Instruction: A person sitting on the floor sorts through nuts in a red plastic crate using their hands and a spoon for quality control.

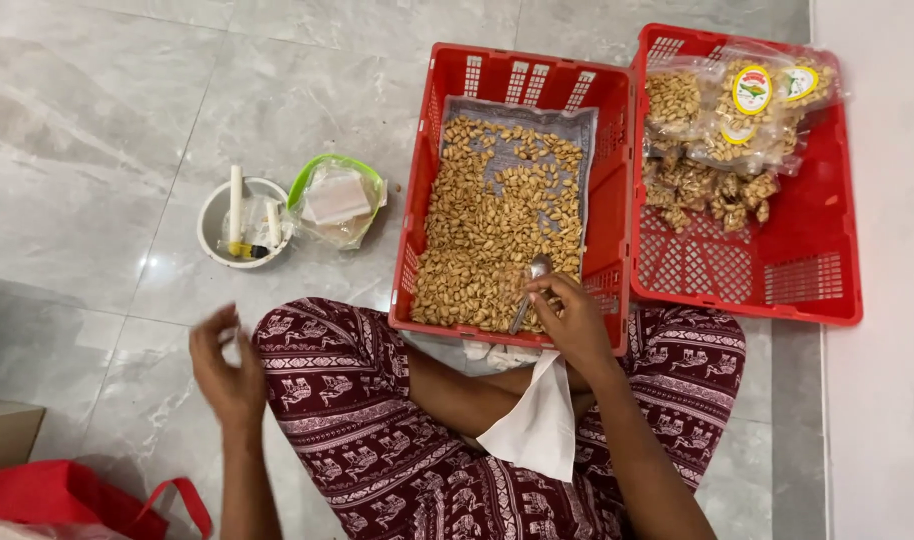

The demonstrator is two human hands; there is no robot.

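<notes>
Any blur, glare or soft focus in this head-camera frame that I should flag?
Head view: the left hand is motion-blurred, while the right hand holding the spoon stays sharp; soft glare patches lie on the glossy floor tiles; lighting is even, with nuts in the red crate clearly resolved.

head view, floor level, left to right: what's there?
red bag → left hand → white bowl → green-rimmed container → red crate of loose nuts, right hand on a spoon → red crate of bagged nuts.
</notes>
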